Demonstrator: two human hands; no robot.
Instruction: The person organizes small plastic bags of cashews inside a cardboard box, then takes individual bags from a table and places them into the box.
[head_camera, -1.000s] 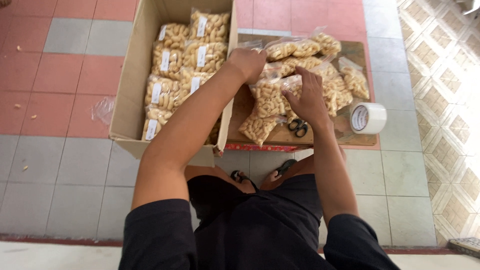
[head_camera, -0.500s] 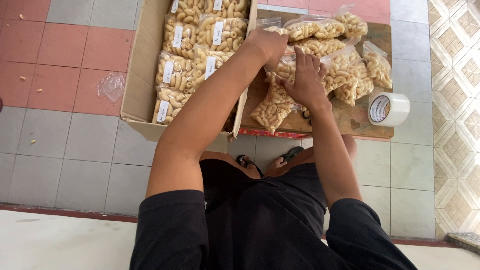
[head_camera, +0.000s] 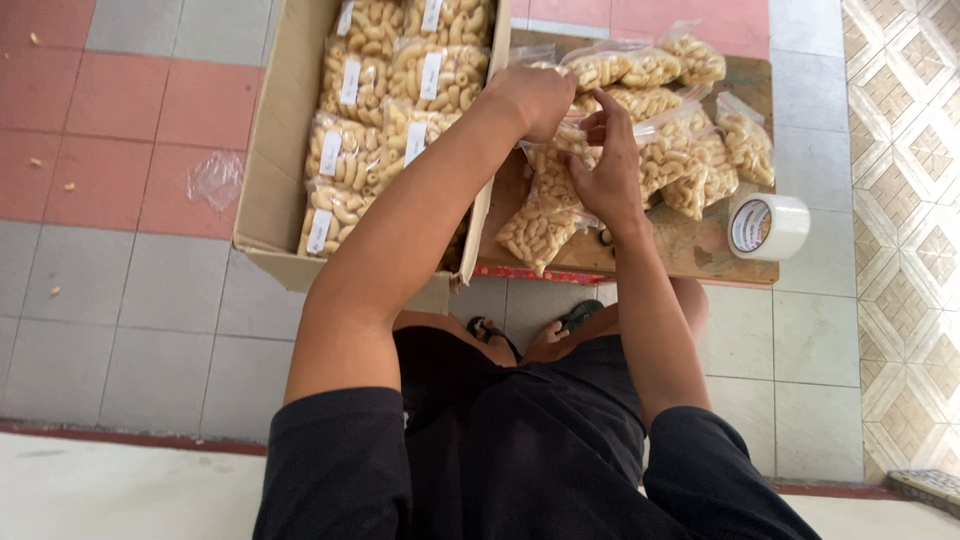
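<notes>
My left hand (head_camera: 540, 95) grips the top of a clear bag of pale snack pieces (head_camera: 560, 165) above a low wooden board (head_camera: 690, 245). My right hand (head_camera: 605, 170) is on the same bag from the right, fingers pinching its plastic near the top. More filled bags (head_camera: 690, 150) lie in a heap on the board around it. To the left stands an open cardboard box (head_camera: 265, 190) packed with several labelled bags (head_camera: 385, 110) of the same snack.
A roll of clear tape (head_camera: 768, 226) sits at the board's right end. An empty crumpled plastic bag (head_camera: 215, 180) lies on the red tiles left of the box. My feet in sandals (head_camera: 545, 330) are under the board's near edge. Crumbs dot the floor.
The view has dropped closer to the box and board. Both hands stay on the same bag; the right hand has shifted up toward its top.
</notes>
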